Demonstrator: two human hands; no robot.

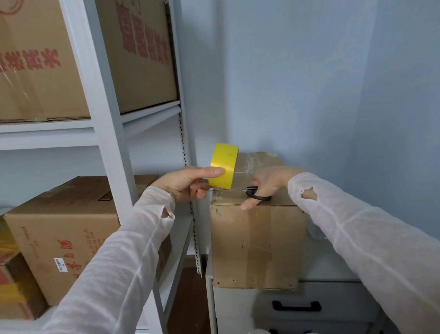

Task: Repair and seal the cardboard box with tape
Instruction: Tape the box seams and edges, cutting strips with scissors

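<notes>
Nearby, white shelving, blue wall, box atop drawer cabinet.

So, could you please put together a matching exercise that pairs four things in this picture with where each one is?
Things
1. yellow tape roll
2. black-handled scissors
3. worn cardboard box
4. red-printed box

Places
A. on the white drawer cabinet
B. in the left hand
C. on the rack, upper shelf
D. in the right hand

Pairs: 1-B, 2-D, 3-A, 4-C.
</notes>
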